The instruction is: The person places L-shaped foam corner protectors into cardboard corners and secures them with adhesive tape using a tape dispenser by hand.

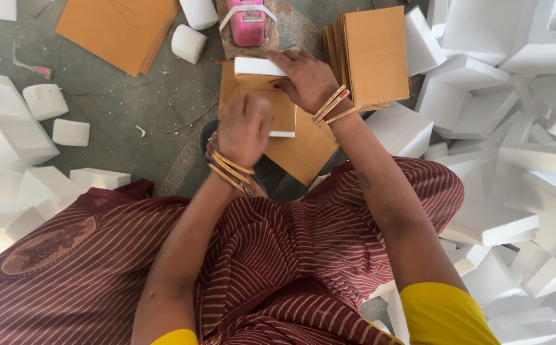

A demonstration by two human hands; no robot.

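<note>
A brown cardboard sheet (291, 115) is folded around a white foam block (259, 66) in front of me, over my lap. My right hand (303, 80) grips the far end of this cardboard-and-foam piece, fingers on the foam's top edge. My left hand (245, 128) presses down on the near part of the cardboard, slightly blurred. Both wrists carry gold bangles. More flat cardboard (307, 156) lies under the piece.
A stack of cardboard sheets (370, 54) stands just right of my hands, another (118, 29) at the far left. A pink tape dispenser (247, 22) sits ahead. White foam blocks (508, 128) pile up on the right, and more foam pieces (45, 101) lie at left.
</note>
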